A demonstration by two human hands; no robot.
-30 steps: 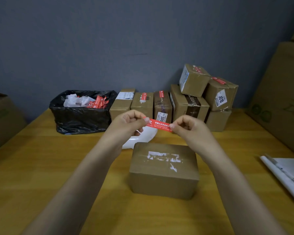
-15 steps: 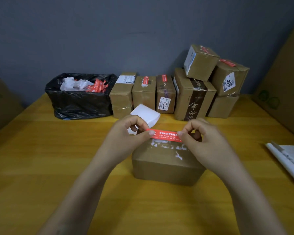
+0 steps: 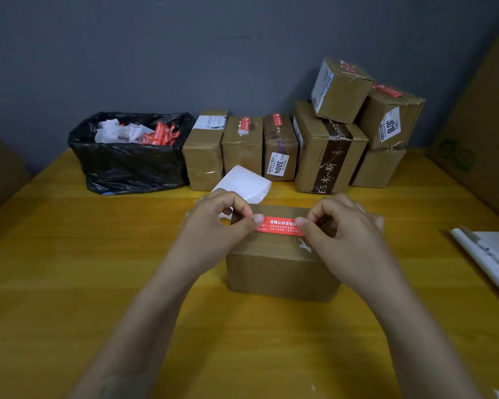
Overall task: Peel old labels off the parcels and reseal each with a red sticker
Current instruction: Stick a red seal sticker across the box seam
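Observation:
A brown cardboard parcel (image 3: 280, 269) stands on the yellow wooden table (image 3: 69, 269) in front of me. A red sticker (image 3: 280, 226) with white writing lies flat across the parcel's top, over torn white label remains. My left hand (image 3: 222, 226) pinches the sticker's left end between thumb and forefinger. My right hand (image 3: 343, 226) pinches its right end the same way. A scrap of old white label (image 3: 304, 245) shows on the parcel's top beside my right hand.
A black rubbish bag (image 3: 127, 165) with white scraps and red backing strips sits at the back left. Several parcels (image 3: 329, 156) are stacked along the wall. A white curled sheet (image 3: 245, 184) lies behind the parcel. White paper (image 3: 490, 254) lies at the right edge.
Both hands have lowered the red sticker from the air in front of the stacked parcels down onto the parcel's top.

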